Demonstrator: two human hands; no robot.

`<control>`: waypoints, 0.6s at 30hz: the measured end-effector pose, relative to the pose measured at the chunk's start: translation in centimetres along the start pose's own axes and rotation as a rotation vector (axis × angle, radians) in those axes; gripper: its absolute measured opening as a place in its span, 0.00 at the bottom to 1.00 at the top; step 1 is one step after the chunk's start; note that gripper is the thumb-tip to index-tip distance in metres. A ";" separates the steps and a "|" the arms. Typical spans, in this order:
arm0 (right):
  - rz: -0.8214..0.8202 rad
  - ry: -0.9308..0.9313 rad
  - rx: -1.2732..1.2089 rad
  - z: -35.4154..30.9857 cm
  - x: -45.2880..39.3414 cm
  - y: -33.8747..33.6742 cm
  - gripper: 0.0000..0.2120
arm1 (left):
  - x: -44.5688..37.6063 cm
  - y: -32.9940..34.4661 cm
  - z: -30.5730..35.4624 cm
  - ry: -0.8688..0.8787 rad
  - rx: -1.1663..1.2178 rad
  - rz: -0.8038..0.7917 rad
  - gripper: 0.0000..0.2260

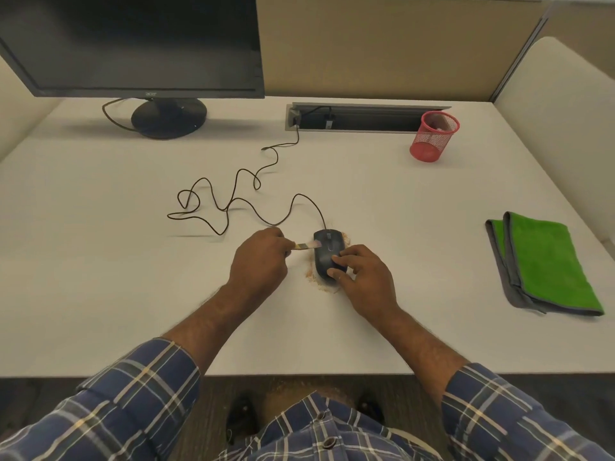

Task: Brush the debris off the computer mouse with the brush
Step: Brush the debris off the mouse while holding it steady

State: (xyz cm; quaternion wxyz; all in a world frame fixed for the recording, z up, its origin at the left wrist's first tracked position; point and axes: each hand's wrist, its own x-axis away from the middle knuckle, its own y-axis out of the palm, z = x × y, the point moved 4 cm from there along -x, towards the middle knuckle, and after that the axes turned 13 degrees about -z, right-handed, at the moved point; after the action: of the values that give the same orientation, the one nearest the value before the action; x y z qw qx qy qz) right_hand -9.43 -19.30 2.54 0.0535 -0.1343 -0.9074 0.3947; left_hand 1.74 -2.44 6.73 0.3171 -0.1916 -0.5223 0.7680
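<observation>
A black wired computer mouse (327,247) lies on the white desk (100,277), near the front middle. Tan crumbly debris (312,277) is scattered on the desk around its left, near and far right sides. My right hand (362,277) grips the near end of the mouse with its fingertips. My left hand (261,261) is closed on a small brush (307,245), whose pale bristle tip touches the mouse's upper left side.
The mouse cable (233,201) loops across the desk toward a cable tray (366,117) at the back. A black monitor (133,44) stands at the back left. A red mesh pen cup (434,136) sits at the back right, a folded green cloth (545,261) at the right.
</observation>
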 end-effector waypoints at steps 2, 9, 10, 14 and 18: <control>0.000 -0.001 0.003 0.0 0.0 0.0 0.11 | -0.3 -0.7 -0.1 0.000 0.002 0.046 0.10; -0.004 -0.007 0.016 -0.1 0.0 -0.2 0.10 | -1.3 0.0 0.4 0.115 0.039 -0.070 0.10; -0.007 -0.005 0.017 -0.1 0.0 -0.2 0.11 | -1.6 0.2 0.1 0.077 0.032 -0.082 0.11; -0.008 -0.005 0.010 -0.1 0.0 -0.2 0.11 | -2.7 0.2 -1.2 -0.045 -0.023 -0.060 0.12; -0.014 -0.005 0.021 -0.2 -0.1 -0.2 0.11 | -2.8 -0.5 -1.3 -0.025 0.030 0.062 0.10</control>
State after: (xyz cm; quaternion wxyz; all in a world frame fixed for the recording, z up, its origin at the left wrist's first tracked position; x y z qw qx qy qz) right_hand -9.37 -19.35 2.80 0.0553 -0.1264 -0.9042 0.4042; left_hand 4.79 -3.36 6.58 0.2897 -0.1932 -0.5085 0.7875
